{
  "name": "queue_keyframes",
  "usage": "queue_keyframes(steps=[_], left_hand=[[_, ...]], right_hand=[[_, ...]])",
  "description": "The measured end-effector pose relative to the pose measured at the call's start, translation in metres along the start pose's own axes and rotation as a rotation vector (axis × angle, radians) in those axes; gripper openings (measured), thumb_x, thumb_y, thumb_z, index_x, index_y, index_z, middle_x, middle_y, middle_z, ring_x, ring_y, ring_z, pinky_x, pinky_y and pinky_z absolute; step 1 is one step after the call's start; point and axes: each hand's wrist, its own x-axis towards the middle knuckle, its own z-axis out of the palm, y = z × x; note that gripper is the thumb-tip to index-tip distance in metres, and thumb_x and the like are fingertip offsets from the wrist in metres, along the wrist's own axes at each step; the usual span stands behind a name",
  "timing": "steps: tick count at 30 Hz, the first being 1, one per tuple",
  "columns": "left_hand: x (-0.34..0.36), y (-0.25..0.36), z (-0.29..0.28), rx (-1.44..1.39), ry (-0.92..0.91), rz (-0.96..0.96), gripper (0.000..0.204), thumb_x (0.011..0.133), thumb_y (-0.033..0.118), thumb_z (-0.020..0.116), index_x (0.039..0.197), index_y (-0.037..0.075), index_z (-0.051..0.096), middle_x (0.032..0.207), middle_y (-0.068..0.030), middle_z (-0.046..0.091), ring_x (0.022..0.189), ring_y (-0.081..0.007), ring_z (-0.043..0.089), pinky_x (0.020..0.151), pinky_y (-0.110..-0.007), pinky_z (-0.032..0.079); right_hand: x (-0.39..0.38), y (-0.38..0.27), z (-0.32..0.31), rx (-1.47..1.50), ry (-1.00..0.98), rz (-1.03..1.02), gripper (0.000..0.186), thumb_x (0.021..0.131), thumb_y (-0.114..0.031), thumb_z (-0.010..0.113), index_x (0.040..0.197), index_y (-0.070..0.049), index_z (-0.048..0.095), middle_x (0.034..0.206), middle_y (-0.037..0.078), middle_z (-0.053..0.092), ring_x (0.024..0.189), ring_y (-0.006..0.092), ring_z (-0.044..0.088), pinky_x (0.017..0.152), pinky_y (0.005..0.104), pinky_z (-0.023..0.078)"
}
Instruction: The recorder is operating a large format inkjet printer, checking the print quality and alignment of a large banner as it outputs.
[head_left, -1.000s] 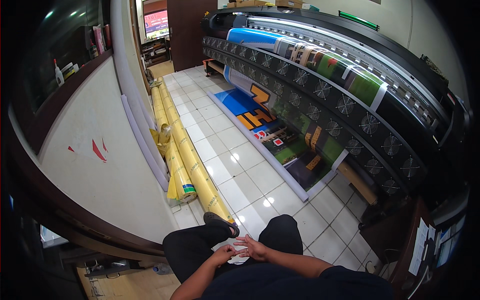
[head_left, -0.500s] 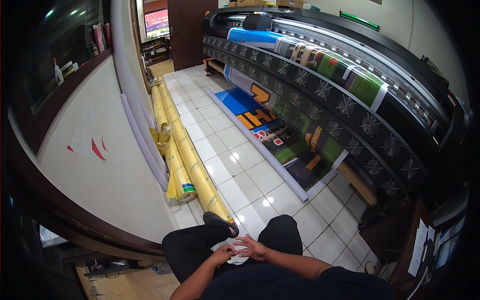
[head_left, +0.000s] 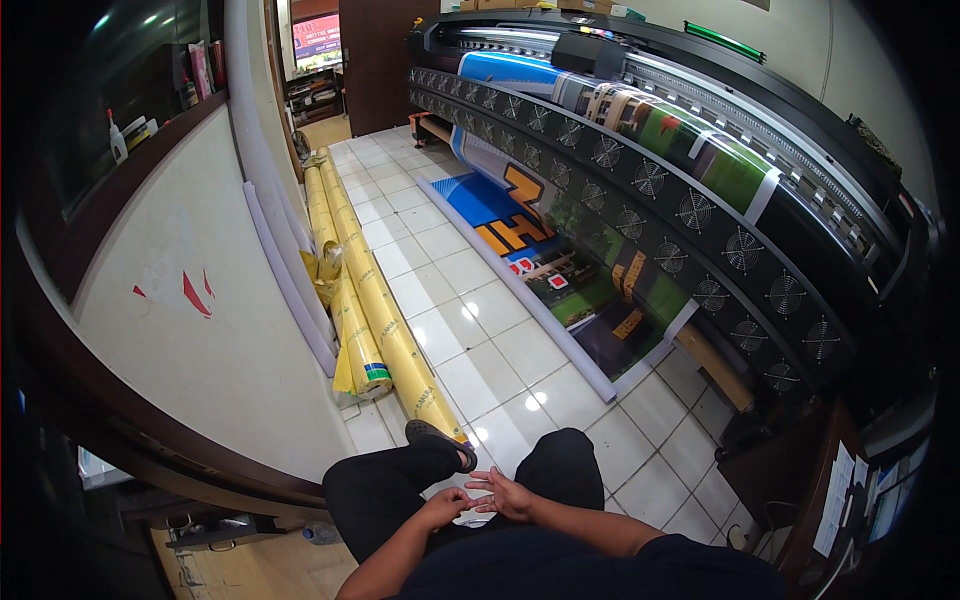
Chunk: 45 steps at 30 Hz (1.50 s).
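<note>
Both my hands are together over my lap, between my black-trousered knees. The fingers of my left hand (head_left: 441,509) are bent and closed at the tip of a lower finger of my right hand. My right hand (head_left: 507,496) has its upper fingers stretched out and apart, pointing left, and holds no object. Ahead of me stands a large wide-format printer (head_left: 625,150) with a row of round fan grilles. A printed banner (head_left: 560,270) in blue, orange and green hangs from it down to the floor. Its black print carriage (head_left: 590,53) sits left of the rail's middle.
Long yellow-wrapped rolls (head_left: 385,325) lie on the white tiled floor (head_left: 460,345) at the left. A white panel (head_left: 190,270) edges the left side. A dark desk (head_left: 775,460) with papers and cables stands at the right. A brown door (head_left: 385,65) is at the back.
The print carriage has slid to the right along its rail. My hands stay in nearly the same position, and the view has shifted very slightly.
</note>
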Motion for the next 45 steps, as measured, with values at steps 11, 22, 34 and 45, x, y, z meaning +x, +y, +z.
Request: queue_keyframes(steps=[11, 22, 34, 45], left_hand=[[0.01, -0.009, 0.001, 0.018, 0.003, 0.012, 0.012, 0.084, 0.018, 0.057, 0.089, 0.007, 0.055, 0.081, -0.0019, 0.058, 0.071, -0.0105, 0.051, 0.063, -0.025, 0.042], [0.006, -0.005, 0.002, -0.03, 0.01, 0.052, 0.012, 0.082, 0.014, 0.06, 0.09, 0.007, 0.054, 0.082, -0.0026, 0.058, 0.071, -0.0103, 0.051, 0.062, -0.024, 0.042], [0.0, 0.002, 0.004, -0.068, 0.009, 0.037, 0.013, 0.083, 0.013, 0.061, 0.092, 0.007, 0.053, 0.081, -0.0019, 0.056, 0.069, -0.0095, 0.05, 0.062, -0.024, 0.041], [0.005, -0.004, 0.003, -0.044, 0.018, 0.01, 0.012, 0.084, 0.015, 0.061, 0.09, 0.007, 0.054, 0.081, -0.0019, 0.056, 0.07, -0.0095, 0.05, 0.062, -0.023, 0.041]], right_hand=[[-0.001, -0.001, -0.001, 0.007, 0.017, -0.001, 0.071, 0.092, -0.061, 0.028, 0.142, -0.01, 0.026, 0.137, 0.01, 0.039, 0.107, 0.0237, 0.053, 0.092, 0.0366, 0.044], [-0.003, -0.002, 0.0, -0.005, 0.033, -0.002, 0.072, 0.092, -0.062, 0.028, 0.142, -0.01, 0.027, 0.137, 0.009, 0.04, 0.109, 0.024, 0.052, 0.093, 0.038, 0.043], [-0.002, -0.001, -0.001, 0.014, 0.028, 0.005, 0.076, 0.089, -0.064, 0.033, 0.143, -0.011, 0.024, 0.139, 0.01, 0.037, 0.109, 0.0237, 0.051, 0.092, 0.0372, 0.042], [-0.005, -0.003, 0.004, 0.005, 0.038, -0.001, 0.072, 0.092, -0.061, 0.028, 0.141, -0.009, 0.027, 0.136, 0.01, 0.039, 0.106, 0.0236, 0.053, 0.091, 0.0364, 0.044]])
